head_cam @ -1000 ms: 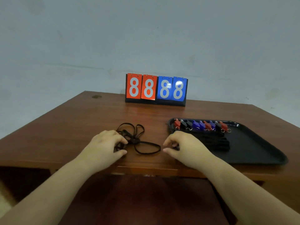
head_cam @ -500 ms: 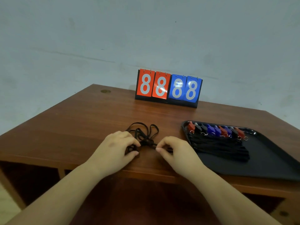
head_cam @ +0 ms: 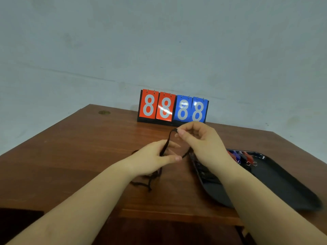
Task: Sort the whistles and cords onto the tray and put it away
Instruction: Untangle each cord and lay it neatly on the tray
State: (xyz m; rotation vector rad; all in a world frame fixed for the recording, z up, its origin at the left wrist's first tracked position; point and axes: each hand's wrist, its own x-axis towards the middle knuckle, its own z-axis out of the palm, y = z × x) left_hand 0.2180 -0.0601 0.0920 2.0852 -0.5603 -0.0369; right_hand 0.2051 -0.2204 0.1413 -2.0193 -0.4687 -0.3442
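Note:
A black cord (head_cam: 166, 145) is lifted above the wooden table (head_cam: 79, 156). My right hand (head_cam: 201, 144) pinches its top loop between thumb and fingers. Lower down, my left hand (head_cam: 155, 159) holds the same cord, and the tangled rest of it (head_cam: 150, 181) trails on the table under that hand. To the right lies a black tray (head_cam: 283, 184). A row of red, blue and black whistles (head_cam: 240, 156) with metal rings lies at its far edge, and black cords (head_cam: 205, 172) are stacked on it, partly hidden by my right forearm.
A flip scoreboard (head_cam: 172, 108) showing 8 8 in red and 8 8 in blue stands at the table's far edge against the grey wall. The table's front edge runs just under my forearms, with a dark space below it.
Both hands have lifted from the table with the cord. My right hand rose and pulled a loop upward; my left hand holds the cord lower. The view shifted left of the tray.

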